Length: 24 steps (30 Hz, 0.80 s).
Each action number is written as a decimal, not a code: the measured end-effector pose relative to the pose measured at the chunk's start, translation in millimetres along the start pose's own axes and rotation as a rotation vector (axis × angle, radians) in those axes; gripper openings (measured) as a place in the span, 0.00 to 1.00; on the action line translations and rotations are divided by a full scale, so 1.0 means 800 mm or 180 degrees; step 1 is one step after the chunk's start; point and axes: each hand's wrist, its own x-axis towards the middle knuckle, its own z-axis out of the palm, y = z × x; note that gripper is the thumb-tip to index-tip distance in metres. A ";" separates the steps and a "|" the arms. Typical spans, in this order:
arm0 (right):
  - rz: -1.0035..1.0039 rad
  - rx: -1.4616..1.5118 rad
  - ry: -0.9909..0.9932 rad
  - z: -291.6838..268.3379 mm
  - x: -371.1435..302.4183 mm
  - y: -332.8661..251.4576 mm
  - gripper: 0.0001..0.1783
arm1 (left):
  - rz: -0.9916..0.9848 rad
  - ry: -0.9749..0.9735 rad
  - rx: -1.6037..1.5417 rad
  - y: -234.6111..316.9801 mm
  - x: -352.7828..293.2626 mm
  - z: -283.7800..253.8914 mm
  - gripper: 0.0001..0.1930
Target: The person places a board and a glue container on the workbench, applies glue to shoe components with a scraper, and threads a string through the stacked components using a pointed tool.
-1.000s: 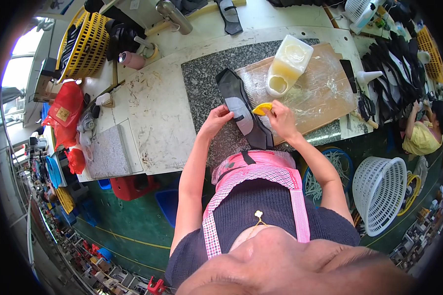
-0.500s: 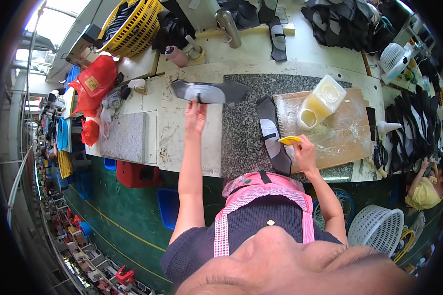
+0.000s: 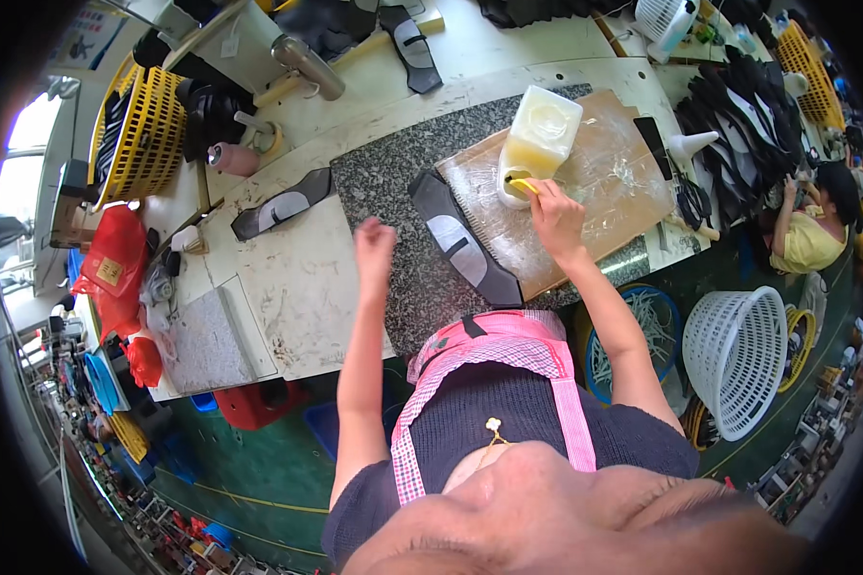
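My right hand [image 3: 558, 222] grips a small yellow scraper [image 3: 524, 185], its end at the round opening of a translucent plastic jug [image 3: 545, 125]. Yellowish stuff shows inside the jug, which lies on a smeared cardboard sheet [image 3: 623, 206]. Along the cardboard's left edge rests a black-and-grey cut piece [image 3: 465, 251] with a pale patch and a small black strap. A similar piece [image 3: 286, 205] lies farther left, partly on the white tabletop. My left hand [image 3: 375, 251] hovers between the two pieces, fingers curled in and nothing visible in them.
A speckled stone slab [image 3: 374, 163] lies under the cardboard. Scissors [image 3: 690, 199] and a white funnel [image 3: 692, 144] are at its right, near stacked dark pieces [image 3: 738, 125]. A pink bottle [image 3: 232, 159] and steel flask [image 3: 307, 67] stand behind. A person in yellow [image 3: 811, 235] sits at right.
My left hand has let go of the cut piece, now lying on the table, and come back. My right hand has brought the scraper from beside the near piece to the jug's opening. The view has turned.
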 end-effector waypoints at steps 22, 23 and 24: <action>0.0054 0.0841 -0.0446 0.079 -0.015 -0.035 0.07 | -0.0874 -0.1020 -0.0526 0.012 -0.077 0.105 0.29; -0.0259 0.0619 -0.0286 0.090 -0.005 -0.043 0.08 | -0.0818 -0.0999 -0.0659 0.010 -0.077 0.106 0.29; -0.0263 0.0627 -0.0281 0.096 0.005 -0.047 0.08 | -0.0798 -0.1003 -0.0612 0.008 -0.076 0.104 0.30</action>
